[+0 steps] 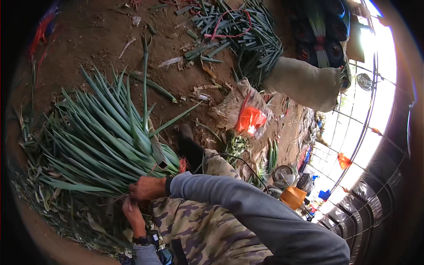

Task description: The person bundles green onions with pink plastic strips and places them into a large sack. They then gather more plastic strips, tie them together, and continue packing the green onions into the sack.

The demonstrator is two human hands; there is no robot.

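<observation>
A large bunch of green onions lies to my left, its long leaves fanned toward the far left. My right hand is closed at the near edge of the bunch, its fingers pinched together. Just below it, my left hand is closed too, fingertips meeting the right hand's. A thin reddish-brown strand runs out from between the fingers of both hands along the leaves. Red twine shows at the right end of the bunch, by my leg. The palms and part of the strand are hidden.
Loose leaves and trimmings heap on the near left. Cut green leaves pile at the back, beside a stuffed pale sack. A red plastic bag lies on the dirt floor. A wire-mesh wall bounds the right.
</observation>
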